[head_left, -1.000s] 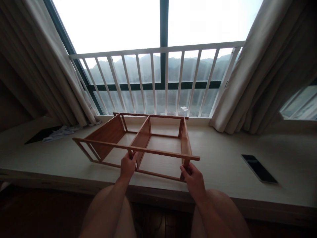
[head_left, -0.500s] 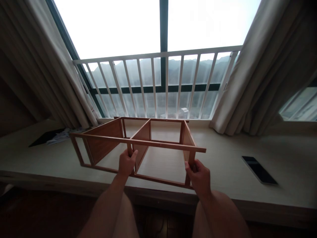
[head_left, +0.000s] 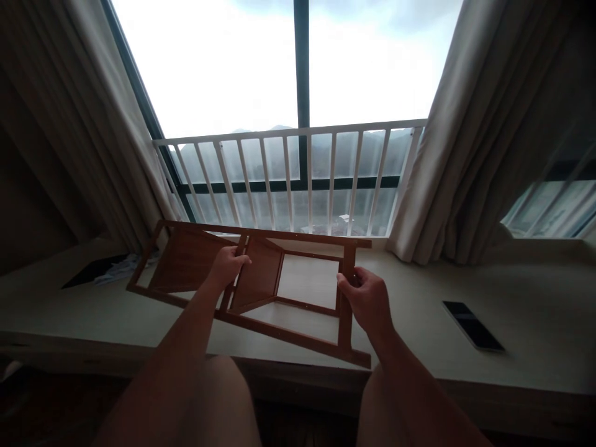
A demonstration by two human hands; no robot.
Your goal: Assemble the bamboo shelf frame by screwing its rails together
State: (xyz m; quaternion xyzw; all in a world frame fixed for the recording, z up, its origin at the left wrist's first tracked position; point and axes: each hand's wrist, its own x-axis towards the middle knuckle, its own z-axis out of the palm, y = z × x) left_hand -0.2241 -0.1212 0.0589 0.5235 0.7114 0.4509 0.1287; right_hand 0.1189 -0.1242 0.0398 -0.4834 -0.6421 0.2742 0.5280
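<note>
A small wooden shelf rack (head_left: 298,335) with reddish-brown rails and panels lies on its side over the pale window ledge, one open face turned toward me. My left hand (head_left: 228,267) is closed round the crossbar near its middle, thumb pointing right. At the rack's right end, my right hand (head_left: 367,295) grips the end crossbar, thumb in front. Part of the rack's lower left edge is hidden behind my left forearm. Whether the rack rests on the ledge or is held just above it I cannot tell.
A dark phone (head_left: 472,326) lies on the ledge (head_left: 410,323) to the right. At the left are a dark flat item (head_left: 93,271) and crumpled white cloth (head_left: 121,268). White railing (head_left: 288,180) and curtains (head_left: 447,155) stand behind. My knees are below the ledge's front edge.
The rack has tipped so its near open face now turns up toward me, its upper rail rising. Both hands kept their grip and moved slightly up and left; the view tilted up a little.
</note>
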